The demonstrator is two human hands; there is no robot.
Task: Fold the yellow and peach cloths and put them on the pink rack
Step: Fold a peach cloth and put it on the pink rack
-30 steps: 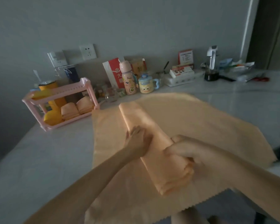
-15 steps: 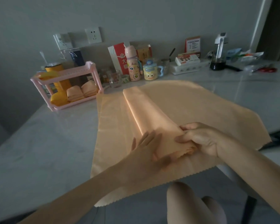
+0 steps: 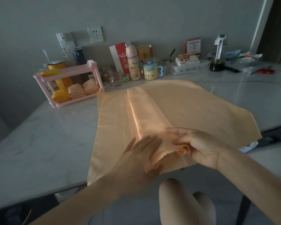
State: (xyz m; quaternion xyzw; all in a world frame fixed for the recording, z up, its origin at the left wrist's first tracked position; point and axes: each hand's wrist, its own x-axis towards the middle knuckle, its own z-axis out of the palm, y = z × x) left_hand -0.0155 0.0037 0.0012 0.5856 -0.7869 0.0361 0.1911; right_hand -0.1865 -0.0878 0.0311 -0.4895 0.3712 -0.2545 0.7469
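Note:
A peach cloth [image 3: 144,111], folded into a long narrow strip, lies on a larger peach cloth [image 3: 193,108] spread flat on the table. My left hand [image 3: 139,155] holds the strip's near end from the left, fingers straight along it and thumb under the curled edge. My right hand [image 3: 201,146] grips the same end from the right, fingers curled round the bunched layers. The pink rack [image 3: 68,70] stands at the back left. Its lower shelf holds two folded peach cloths [image 3: 83,90] and a yellow one [image 3: 60,96].
Along the back wall stand a pink bottle [image 3: 134,65], a cartoon mug [image 3: 150,72], a glass [image 3: 115,77], boxes and a dark jug [image 3: 217,59]. Scissors [image 3: 266,71] lie at the far right. The marble table [image 3: 39,135] has its front edge by my knees.
My left hand slid from the middle of the strip down to its near end. Both hands now hold that end, which has lifted and curled off the flat cloth.

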